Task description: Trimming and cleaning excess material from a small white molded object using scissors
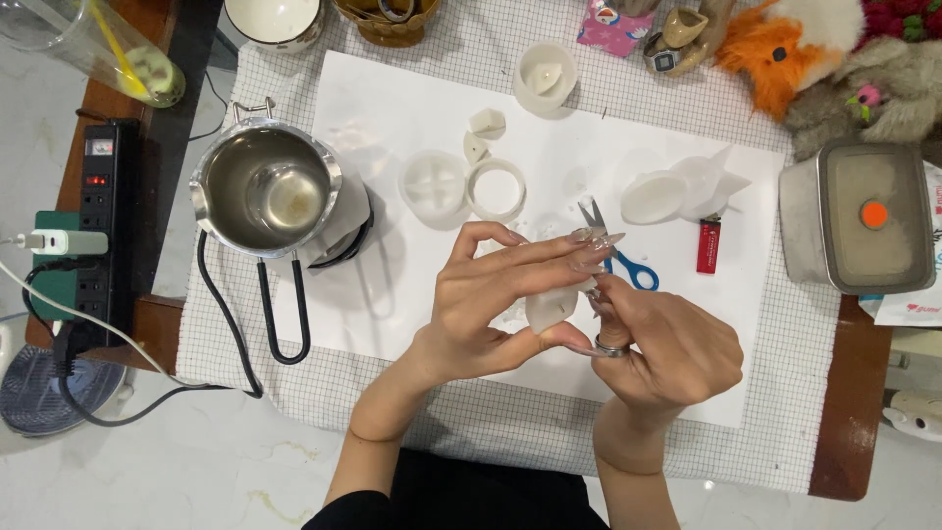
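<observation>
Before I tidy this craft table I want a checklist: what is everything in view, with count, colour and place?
metal pouring pot: one, silver with black handle, left on the paper
white paper sheet: one, under the work
round white moulds: two, centre, side by side
white candle cup: one, top centre
scissors: one, blue handles, behind the hands
lighter: one, red, right of scissors
metal lidded box: one, grey with orange dot, right
plush toys: several, orange and grey, top right
power strip: one, black, left edge
white wax piece: one, between both hands
left hand: holds wax piece
right hand: fingers on wax piece
</observation>
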